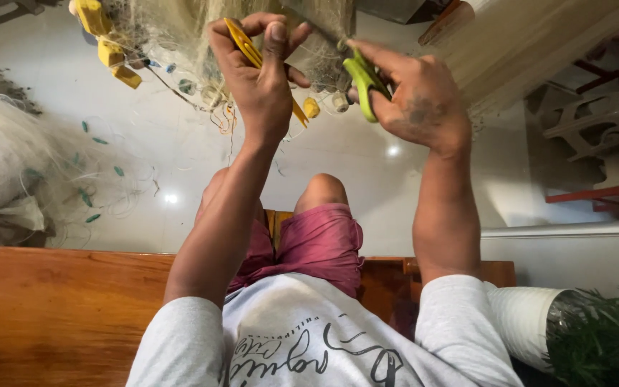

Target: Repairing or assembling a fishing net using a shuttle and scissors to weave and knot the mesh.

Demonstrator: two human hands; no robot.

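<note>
My left hand (259, 68) is raised in front of me, fingers closed on a flat yellow netting needle (246, 44) and pinching a fold of fine pale fishing net (180, 29). To its right, my right hand (413, 97) grips a small pair of green snips (363, 79), its fingers also touching the net's edge. The net hangs from the top of the view with yellow floats (109, 50) strung along it at the upper left. Small yellow and white pieces (312, 107) dangle on the net between my hands.
A heap of pale net with small green bits (8, 158) lies on the white tiled floor (367, 154) at left. I sit on a wooden bench (59, 308). White plastic chairs (596, 129) stand at right, a green plant (603, 337) at lower right.
</note>
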